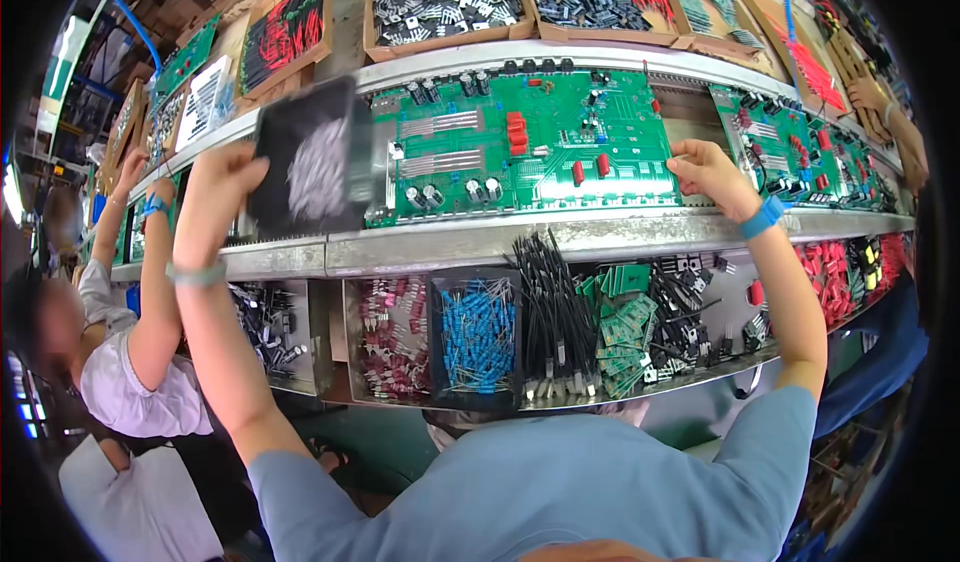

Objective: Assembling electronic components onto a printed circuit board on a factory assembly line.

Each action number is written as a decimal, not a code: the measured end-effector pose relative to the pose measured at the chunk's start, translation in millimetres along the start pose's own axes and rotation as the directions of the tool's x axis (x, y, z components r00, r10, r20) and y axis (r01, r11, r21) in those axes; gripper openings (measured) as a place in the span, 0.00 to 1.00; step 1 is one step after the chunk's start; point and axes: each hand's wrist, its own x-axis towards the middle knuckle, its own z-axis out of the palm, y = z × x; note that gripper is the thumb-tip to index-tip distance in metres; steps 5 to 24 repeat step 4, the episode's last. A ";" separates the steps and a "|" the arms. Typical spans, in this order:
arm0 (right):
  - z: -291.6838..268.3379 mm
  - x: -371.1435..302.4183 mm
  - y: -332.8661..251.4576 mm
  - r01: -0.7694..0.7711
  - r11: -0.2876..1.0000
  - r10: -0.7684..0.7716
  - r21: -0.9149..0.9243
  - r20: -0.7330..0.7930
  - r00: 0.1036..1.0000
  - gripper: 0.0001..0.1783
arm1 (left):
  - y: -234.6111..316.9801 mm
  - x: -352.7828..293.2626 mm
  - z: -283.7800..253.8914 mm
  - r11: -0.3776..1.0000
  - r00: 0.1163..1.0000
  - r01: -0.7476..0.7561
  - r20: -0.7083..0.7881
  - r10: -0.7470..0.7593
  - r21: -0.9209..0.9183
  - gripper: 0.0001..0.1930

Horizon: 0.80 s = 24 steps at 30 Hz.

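Observation:
My left hand (225, 177) is closed on the left edge of a black tray (270, 177). White small parts (318, 167), smeared by motion, lie in the tray, which hangs over the left end of a large green circuit board (600, 122). My right hand (712, 174) pinches the board's right edge between thumb and fingers. On the board stand black capacitors (483, 190), red block components (516, 134) and long silver strips (440, 164). The board lies flat on the metal conveyor rails.
Below the front rail (460, 247), bins hold blue resistors (478, 337), pink-red components (393, 337), black leads (550, 312) and small green boards (627, 337). Cardboard boxes (450, 37) of parts line the back. Another board (800, 147) lies right. A co-worker (140, 362) works at left.

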 end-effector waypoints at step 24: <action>0.4 -3.8 10.1 0.168 0.967 -0.179 -0.190 -0.044 0.983 0.20 | 43.8 74.7 40.7 0.998 0.999 -0.033 0.002 0.034 -0.056 0.11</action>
